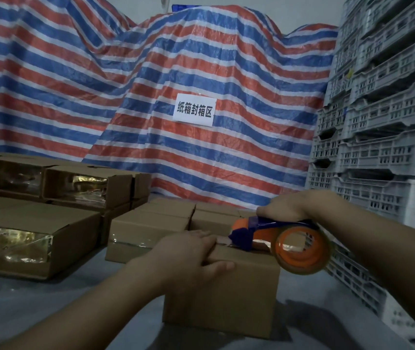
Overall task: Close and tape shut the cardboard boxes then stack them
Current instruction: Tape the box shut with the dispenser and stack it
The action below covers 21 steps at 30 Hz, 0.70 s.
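Head view: right hand (285,208) wraps the dispenser (257,227) handle, its nose down on the box (223,301) top seam, tape roll (302,249) over the right edge. Left hand (188,255) presses flat on the box top, thumb down the front face. Box sits on a grey surface, nearest the camera. Taped boxes (37,238) left, crates (383,147) right, striped tarp (151,72) behind.

white sign (194,110) "纸箱封箱区", on striped tarpaulin (151,72)

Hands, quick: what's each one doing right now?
Left hand: open, pressing on the cardboard box.
Right hand: gripping the tape dispenser.
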Motion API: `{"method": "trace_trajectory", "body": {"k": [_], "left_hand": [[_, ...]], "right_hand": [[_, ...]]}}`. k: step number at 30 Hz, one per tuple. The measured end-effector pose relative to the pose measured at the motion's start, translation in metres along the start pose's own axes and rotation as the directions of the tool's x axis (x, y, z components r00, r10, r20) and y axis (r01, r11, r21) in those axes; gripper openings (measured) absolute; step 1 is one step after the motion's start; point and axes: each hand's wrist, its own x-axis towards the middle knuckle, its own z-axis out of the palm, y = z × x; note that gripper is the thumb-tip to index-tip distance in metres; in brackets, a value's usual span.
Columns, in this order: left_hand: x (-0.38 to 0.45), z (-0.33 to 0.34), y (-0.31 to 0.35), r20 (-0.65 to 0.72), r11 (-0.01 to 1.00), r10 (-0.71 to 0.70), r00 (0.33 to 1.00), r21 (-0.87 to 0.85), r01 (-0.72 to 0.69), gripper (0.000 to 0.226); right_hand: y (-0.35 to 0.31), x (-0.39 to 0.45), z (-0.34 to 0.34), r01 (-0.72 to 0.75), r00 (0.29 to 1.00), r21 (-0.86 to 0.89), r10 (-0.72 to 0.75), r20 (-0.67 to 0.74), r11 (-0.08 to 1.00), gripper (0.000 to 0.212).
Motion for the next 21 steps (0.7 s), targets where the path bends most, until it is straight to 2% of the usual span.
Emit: {"method": "trace_trajectory", "body": {"k": [6, 11, 14, 18, 21], "left_hand": [[-0.003, -0.002, 0.000, 0.004, 1.000, 0.013, 1.000, -0.001, -0.013, 0.069], [-0.001, 0.003, -0.002, 0.001, 1.000, 0.005, 1.000, 0.002, -0.005, 0.072], [-0.001, 0.003, -0.001, -0.005, 1.000, -0.003, 1.000, -0.006, 0.003, 0.071], [0.009, -0.005, 0.015, -0.011, 0.998, -0.051, 0.999, 0.028, 0.051, 0.061], [0.025, -0.001, 0.037, -0.022, 0.998, -0.001, 1.000, 0.056, 0.002, 0.070]], "right_hand": [[0.031, -0.010, -0.009, 0.051, 0.996, 0.003, -0.050, -0.077, 0.999, 0.051], [0.058, -0.018, 0.016, 0.014, 0.998, 0.074, -0.010, -0.055, 0.997, 0.050], [0.058, -0.017, 0.027, 0.014, 0.999, 0.054, -0.012, -0.040, 0.998, 0.048], [0.061, -0.015, 0.031, 0.044, 0.999, 0.138, -0.041, -0.023, 0.989, 0.049], [0.062, -0.015, 0.034, 0.045, 0.999, 0.234, -0.038, -0.031, 0.971, 0.051]]}}
